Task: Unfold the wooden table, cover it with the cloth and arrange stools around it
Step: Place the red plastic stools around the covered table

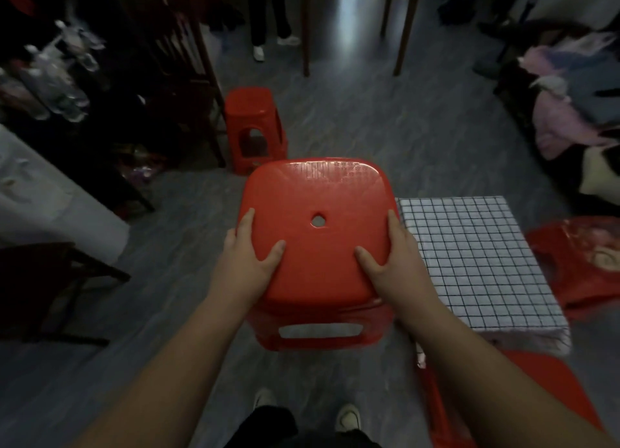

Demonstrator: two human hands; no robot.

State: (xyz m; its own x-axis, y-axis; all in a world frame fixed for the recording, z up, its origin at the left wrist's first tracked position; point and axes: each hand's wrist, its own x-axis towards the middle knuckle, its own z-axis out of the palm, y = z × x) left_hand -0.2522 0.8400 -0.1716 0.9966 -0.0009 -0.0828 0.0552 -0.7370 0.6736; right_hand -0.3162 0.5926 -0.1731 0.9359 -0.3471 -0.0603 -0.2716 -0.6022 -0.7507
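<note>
Stool [318, 239], red plastic: seat clasped at both sides, left hand [250, 256] at 9 o'clock, right hand [392, 256] at 3. Cloth-covered surface [476, 263] just beside, 3 o'clock; right hand nearer.

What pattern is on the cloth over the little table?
The cloth is white with a thin dark grid of squares, seen in the head view.

Grey floor [167, 313] lies open at lower left and above centre-right; the red stool [318, 246] mid-frame, the cloth-covered table [476, 263] just right of it, a second red stool [253, 125] above-left and a dark chair [43, 269] at left block passage.
</note>
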